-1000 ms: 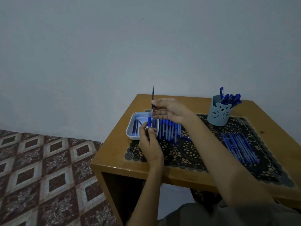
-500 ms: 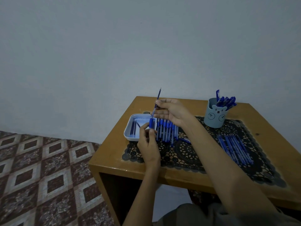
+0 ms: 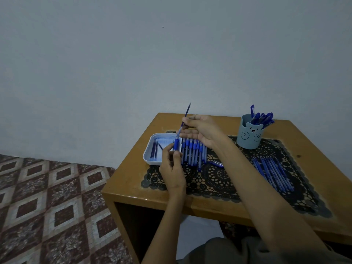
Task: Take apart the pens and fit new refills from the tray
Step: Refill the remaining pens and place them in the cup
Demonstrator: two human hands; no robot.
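From the head camera, the left hand [image 3: 172, 168] has its fingers curled round the lower barrel of a pen [image 3: 176, 145], held upright over the near right corner of the tray [image 3: 152, 162]. The right hand [image 3: 202, 130] pinches the refill [image 3: 186, 115] between thumb and forefinger, its other fingers stretched out flat. The refill stands out of the pen's blue grip end and leans slightly right at the top. So the step in hand is the refill swap itself, though one frame does not tell whether this refill is coming out or going in. Either way the next move calls for a straight pull or push along the barrel's axis; the thin refill would likely bend if forced at its present lean. A few spare refills [image 3: 155, 149] lie in the tray's left half. Just beside the tray a row of pens [image 3: 192, 153] lies on the lace mat [image 3: 219, 181], with a loose blue piece [image 3: 216, 163] near its right end. A second row [image 3: 272, 172] lies well apart to the right, and a bear-faced cup [image 3: 249, 136] of pens stands behind it. The tray sits near the table [image 3: 133, 195] edge on the left, so open room lies mainly over the mat's middle
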